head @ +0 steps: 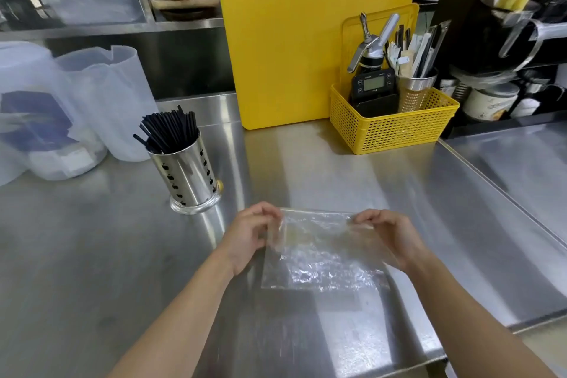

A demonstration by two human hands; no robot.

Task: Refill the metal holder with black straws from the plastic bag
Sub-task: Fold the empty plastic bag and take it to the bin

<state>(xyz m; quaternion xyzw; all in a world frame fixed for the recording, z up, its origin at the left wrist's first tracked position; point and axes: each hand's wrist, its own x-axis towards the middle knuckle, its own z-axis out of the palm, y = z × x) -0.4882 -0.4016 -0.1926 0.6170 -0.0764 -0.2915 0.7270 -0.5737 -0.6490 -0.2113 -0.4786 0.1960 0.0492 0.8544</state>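
Note:
A perforated metal holder (187, 176) stands upright on the steel counter, left of centre, packed with black straws (169, 129) that fan out above its rim. In front of me a clear, crinkled plastic bag (319, 252) is held just above the counter; no straws show inside it. My left hand (249, 238) pinches the bag's upper left corner. My right hand (388, 236) pinches the upper right corner. The bag hangs stretched between them, its lower edge near the counter.
A yellow cutting board (282, 55) leans against the back wall. A yellow mesh basket (395, 126) with a timer, tools and wrapped straws sits to its right. Translucent plastic jugs (107, 101) stand at the left. The steel counter (92, 255) has an edge at the right.

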